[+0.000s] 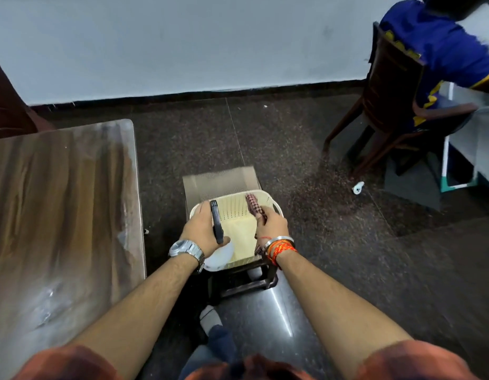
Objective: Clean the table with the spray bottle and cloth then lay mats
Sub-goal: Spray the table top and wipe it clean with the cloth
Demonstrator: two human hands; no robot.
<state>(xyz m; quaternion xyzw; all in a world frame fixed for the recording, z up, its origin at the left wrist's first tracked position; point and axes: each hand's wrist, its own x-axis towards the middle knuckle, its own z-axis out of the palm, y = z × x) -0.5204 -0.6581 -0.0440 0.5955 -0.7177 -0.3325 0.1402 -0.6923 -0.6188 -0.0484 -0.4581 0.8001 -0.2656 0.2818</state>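
A dark speckled floor (333,242) fills most of the view. At the left of the frame stands a wooden desk (59,201), its top shiny and streaked. In the upper right a person in a blue shirt (435,45) sits on a brown chair (380,105).

At the centre a cream slotted basket (235,204) rests on a low dark stool (243,283). A flat beige mat (218,178) stands just behind the basket.

Two bare forearms reach in from the bottom edge. The left hand (200,231), with a metal watch (187,250) on the wrist, has its fingers curled round the spray bottle (217,223) over the basket's left side. The right hand (272,224), with a bangle and orange threads (280,246) at the wrist, grips a dark red checked cloth (253,202) over the basket's right side.
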